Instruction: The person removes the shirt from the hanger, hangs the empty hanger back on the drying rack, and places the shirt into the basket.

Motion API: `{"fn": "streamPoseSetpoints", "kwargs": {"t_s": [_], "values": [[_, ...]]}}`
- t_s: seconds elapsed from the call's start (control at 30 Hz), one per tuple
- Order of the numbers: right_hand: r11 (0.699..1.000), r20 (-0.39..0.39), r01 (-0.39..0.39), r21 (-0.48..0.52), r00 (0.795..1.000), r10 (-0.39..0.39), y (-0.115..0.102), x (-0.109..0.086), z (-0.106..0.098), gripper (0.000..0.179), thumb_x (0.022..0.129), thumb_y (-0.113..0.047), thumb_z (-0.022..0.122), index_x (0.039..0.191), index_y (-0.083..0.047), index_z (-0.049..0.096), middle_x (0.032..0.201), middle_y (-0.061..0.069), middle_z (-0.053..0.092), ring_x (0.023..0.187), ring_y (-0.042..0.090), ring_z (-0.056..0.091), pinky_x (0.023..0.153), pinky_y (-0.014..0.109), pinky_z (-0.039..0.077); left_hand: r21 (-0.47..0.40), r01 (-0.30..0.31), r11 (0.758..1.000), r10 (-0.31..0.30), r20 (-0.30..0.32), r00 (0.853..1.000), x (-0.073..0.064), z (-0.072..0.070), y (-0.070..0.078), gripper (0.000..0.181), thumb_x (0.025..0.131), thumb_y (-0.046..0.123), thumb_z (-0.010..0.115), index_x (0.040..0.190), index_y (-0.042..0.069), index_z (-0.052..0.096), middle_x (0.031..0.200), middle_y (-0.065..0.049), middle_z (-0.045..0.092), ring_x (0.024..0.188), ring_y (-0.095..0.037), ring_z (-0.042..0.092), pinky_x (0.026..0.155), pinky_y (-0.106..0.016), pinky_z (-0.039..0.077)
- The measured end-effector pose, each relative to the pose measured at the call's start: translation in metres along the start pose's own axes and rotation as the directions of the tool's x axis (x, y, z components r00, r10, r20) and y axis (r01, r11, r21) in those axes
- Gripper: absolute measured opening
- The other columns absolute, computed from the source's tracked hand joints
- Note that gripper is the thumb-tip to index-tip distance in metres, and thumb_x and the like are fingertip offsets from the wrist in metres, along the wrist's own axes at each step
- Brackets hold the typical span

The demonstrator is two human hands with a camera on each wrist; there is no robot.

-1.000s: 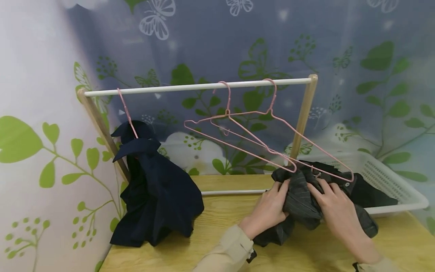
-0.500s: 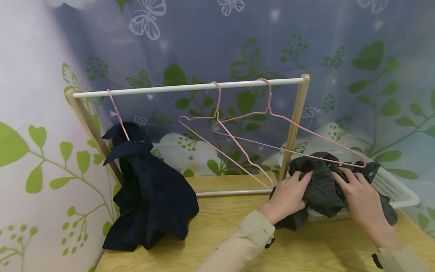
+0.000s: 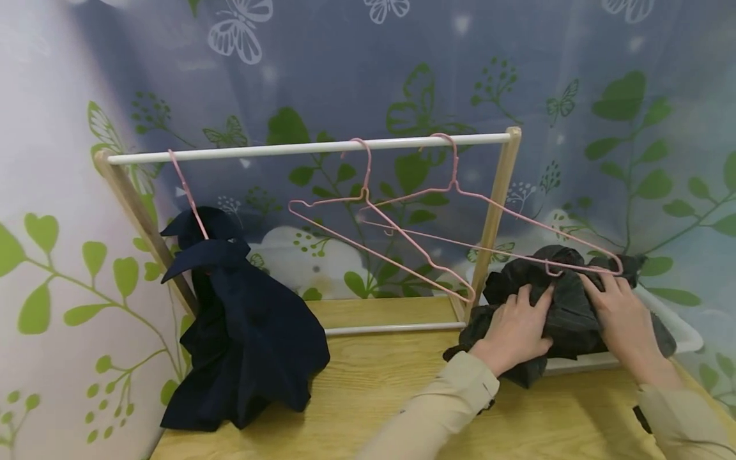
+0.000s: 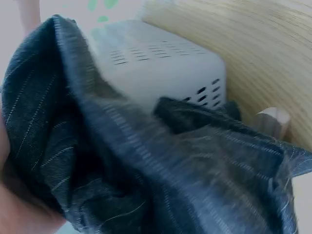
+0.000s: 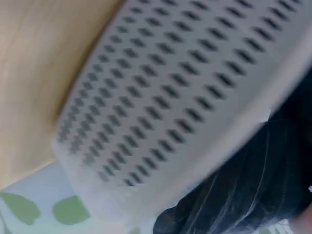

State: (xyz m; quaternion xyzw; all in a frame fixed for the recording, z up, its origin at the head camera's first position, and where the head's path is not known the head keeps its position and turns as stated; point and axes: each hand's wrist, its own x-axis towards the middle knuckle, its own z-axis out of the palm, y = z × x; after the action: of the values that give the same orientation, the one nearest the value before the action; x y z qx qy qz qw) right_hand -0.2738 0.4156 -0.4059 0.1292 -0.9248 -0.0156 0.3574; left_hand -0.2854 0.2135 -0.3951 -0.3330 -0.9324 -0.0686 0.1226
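Observation:
A bunched dark grey pinstriped garment [image 3: 575, 322] lies between my hands at the right of the head view, over the white basket [image 3: 684, 338]. My left hand [image 3: 517, 332] grips its left side, and my right hand [image 3: 623, 313] holds the right. Stitched folds of the cloth [image 4: 146, 165] fill much of the left wrist view. Two bare pink hangers hang from the rail: one [image 3: 365, 190] near the middle, the other [image 3: 455, 184] farther right, its lower bar crossing in front of the garment. The cloth hides most of the basket's inside.
A wood-ended rack with a white rail [image 3: 259, 151] stands on the wooden table [image 3: 379, 383]. At its left end a navy garment [image 3: 253, 326] hangs on another pink hanger [image 3: 188, 195]. Behind is a leaf-patterned curtain [image 3: 322, 70]. The basket's slotted side [image 5: 146, 97] fills the right wrist view.
Both hands have carried the pinstriped garment right and farther back over the basket, covering dark cloth seen there earlier. The two bare hangers have swung apart. The head view has shifted slightly right.

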Motion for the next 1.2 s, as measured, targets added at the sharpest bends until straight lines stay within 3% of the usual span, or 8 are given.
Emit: {"fn": "streamPoseSetpoints", "kwargs": {"t_s": [0.2, 0.33, 0.5, 0.6, 0.7, 0.87, 1.03, 1.2], "values": [[0.999, 0.318, 0.014, 0.035, 0.948, -0.024, 0.012, -0.018, 0.018, 0.075, 0.061, 0.017, 0.073, 0.129, 0.005, 0.041, 0.124, 0.031, 0.037, 0.098, 0.053, 0.044, 0.067, 0.061, 0.041, 0.108, 0.067, 0.992, -0.081, 0.139, 0.987, 0.004, 0.026, 0.007, 0.066, 0.085, 0.063, 0.046, 0.143, 0.042, 0.021, 0.138, 0.006, 0.038, 0.120, -0.015, 0.043, 0.097, -0.034, 0.037], [0.990, 0.414, -0.070, 0.126, 0.910, 0.011, 0.008, -0.020, 0.003, 0.099, 0.057, 0.015, 0.076, 0.141, -0.005, 0.028, 0.130, 0.034, 0.032, 0.102, 0.057, 0.038, 0.070, 0.066, 0.037, 0.159, 0.084, 0.984, -0.105, 0.130, 0.986, 0.004, 0.031, 0.009, 0.064, 0.084, 0.066, 0.045, 0.141, 0.043, 0.028, 0.133, 0.009, 0.043, 0.119, -0.013, 0.045, 0.095, -0.034, 0.037], [0.986, 0.281, -0.097, 0.134, 0.958, 0.056, -0.017, -0.011, -0.029, 0.108, 0.057, 0.021, 0.068, 0.146, -0.024, 0.025, 0.138, 0.025, 0.030, 0.108, 0.053, 0.035, 0.065, 0.066, 0.034, 0.116, 0.070, 0.991, -0.087, 0.147, 0.985, 0.001, 0.025, 0.006, 0.069, 0.084, 0.067, 0.044, 0.143, 0.043, 0.019, 0.143, 0.006, 0.033, 0.125, -0.014, 0.040, 0.099, -0.034, 0.035], [0.977, 0.063, -0.048, 0.210, 0.997, 0.036, -0.040, -0.005, -0.040, 0.078, 0.068, 0.017, 0.064, 0.136, -0.015, 0.044, 0.133, 0.020, 0.042, 0.109, 0.046, 0.041, 0.074, 0.060, 0.036, 0.021, 0.037, 0.999, -0.039, 0.119, 0.992, -0.006, 0.021, -0.003, 0.069, 0.085, 0.069, 0.036, 0.144, 0.043, 0.013, 0.149, 0.005, 0.022, 0.132, -0.016, 0.032, 0.103, -0.037, 0.032], [0.955, -0.055, 0.007, 0.297, 0.998, 0.010, -0.060, -0.004, -0.041, 0.051, 0.081, -0.002, 0.066, 0.129, -0.009, 0.052, 0.126, 0.019, 0.049, 0.110, 0.042, 0.045, 0.086, 0.055, 0.034, -0.059, 0.003, 0.998, -0.002, 0.023, 1.000, -0.016, 0.021, -0.021, 0.066, 0.086, 0.069, 0.025, 0.145, 0.039, 0.017, 0.150, 0.003, 0.021, 0.135, -0.017, 0.027, 0.105, -0.042, 0.031], [0.964, 0.018, 0.051, 0.261, 0.998, -0.057, -0.087, -0.009, -0.028, 0.077, 0.071, -0.041, 0.074, 0.138, -0.017, 0.044, 0.131, 0.014, 0.046, 0.119, 0.037, 0.040, 0.092, 0.057, 0.029, -0.130, 0.046, 0.990, -0.057, -0.078, 0.995, -0.039, 0.027, -0.056, 0.068, 0.087, 0.067, 0.017, 0.144, 0.031, 0.027, 0.145, -0.003, 0.033, 0.131, -0.022, 0.035, 0.102, -0.043, 0.034], [0.979, 0.102, 0.157, 0.130, 0.980, -0.171, -0.097, -0.016, -0.011, 0.093, 0.059, -0.074, 0.063, 0.138, -0.028, 0.042, 0.140, 0.009, 0.040, 0.135, 0.029, 0.026, 0.101, 0.069, 0.009, -0.304, 0.107, 0.947, -0.082, 0.093, 0.992, -0.059, 0.033, -0.077, 0.082, 0.081, 0.074, 0.026, 0.147, 0.027, 0.017, 0.150, -0.007, 0.025, 0.130, -0.026, 0.037, 0.098, -0.042, 0.039], [0.965, 0.173, 0.244, 0.095, 0.951, -0.258, -0.107, -0.018, 0.002, 0.105, 0.049, -0.077, 0.065, 0.140, -0.033, 0.037, 0.145, 0.008, 0.032, 0.132, 0.033, 0.028, 0.097, 0.073, 0.002, -0.276, 0.144, 0.950, -0.046, 0.333, 0.942, -0.072, 0.043, -0.084, 0.100, 0.074, 0.072, 0.049, 0.148, 0.027, 0.000, 0.145, -0.006, 0.034, 0.122, -0.021, 0.047, 0.089, -0.034, 0.047]]}}
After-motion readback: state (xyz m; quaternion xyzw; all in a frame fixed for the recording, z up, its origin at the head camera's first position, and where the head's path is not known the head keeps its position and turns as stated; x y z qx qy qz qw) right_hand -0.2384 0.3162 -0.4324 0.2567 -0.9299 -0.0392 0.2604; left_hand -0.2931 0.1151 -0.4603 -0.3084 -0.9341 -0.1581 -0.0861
